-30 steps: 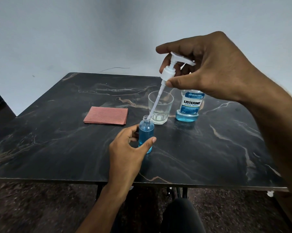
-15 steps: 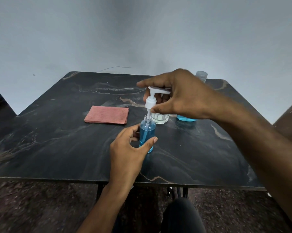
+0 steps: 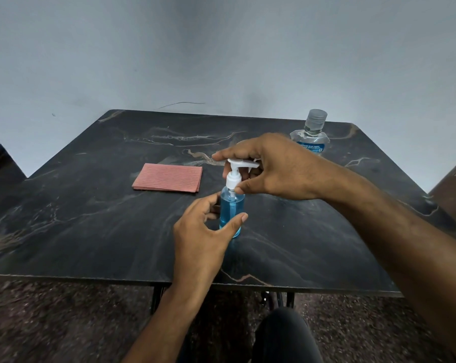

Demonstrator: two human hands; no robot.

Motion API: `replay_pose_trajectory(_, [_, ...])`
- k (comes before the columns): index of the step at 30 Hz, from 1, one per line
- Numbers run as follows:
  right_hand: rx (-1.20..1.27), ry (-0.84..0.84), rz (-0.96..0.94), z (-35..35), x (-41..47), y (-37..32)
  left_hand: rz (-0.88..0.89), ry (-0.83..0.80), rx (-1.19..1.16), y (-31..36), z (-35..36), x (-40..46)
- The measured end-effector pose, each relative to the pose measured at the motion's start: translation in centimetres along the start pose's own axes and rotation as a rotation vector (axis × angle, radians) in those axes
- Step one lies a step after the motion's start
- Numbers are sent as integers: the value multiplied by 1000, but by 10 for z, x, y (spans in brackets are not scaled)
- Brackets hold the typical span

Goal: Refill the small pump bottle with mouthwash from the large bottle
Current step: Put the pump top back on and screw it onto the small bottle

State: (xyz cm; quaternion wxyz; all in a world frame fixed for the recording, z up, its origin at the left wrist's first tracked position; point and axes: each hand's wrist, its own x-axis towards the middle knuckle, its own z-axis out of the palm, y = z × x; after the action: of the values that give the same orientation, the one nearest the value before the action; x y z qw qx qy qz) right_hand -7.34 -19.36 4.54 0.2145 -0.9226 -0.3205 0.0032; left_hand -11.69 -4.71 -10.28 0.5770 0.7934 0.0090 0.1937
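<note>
- Standing upright near the middle of the dark marble-patterned bench (image 3: 90, 218) is the small clear pump bottle (image 3: 231, 209), filled most of the way with blue liquid.
- Its white plastic pump head (image 3: 234, 174) sits on the bottle's neck, spout pointing off to the right under the fingers.
- The left hand (image 3: 203, 231) curls around the lower part of the small bottle, thumb on the near side and fingers behind, holding it on the bench.
- The right hand (image 3: 274, 169) comes in from the right and pinches the pump's collar, thumb tip at the base of the collar and forefinger stretched over the top of the spout.
- Whether the collar is screwed fully down I cannot tell.
- The large clear mouthwash bottle (image 3: 312, 137), with a grey ribbed cap and a blue label, stands capped at the far right of the bench, partly hidden behind the right hand and well apart from the small bottle.
- A folded pink ribbed cloth (image 3: 167, 178) lies flat to the left of the pump bottle, near it but not touching.
</note>
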Motion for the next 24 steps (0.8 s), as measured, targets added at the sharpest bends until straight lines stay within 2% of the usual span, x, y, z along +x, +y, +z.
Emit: replay_pose_trajectory(24, [109, 227, 27, 24, -4, 13, 29, -13, 24, 0, -1, 0])
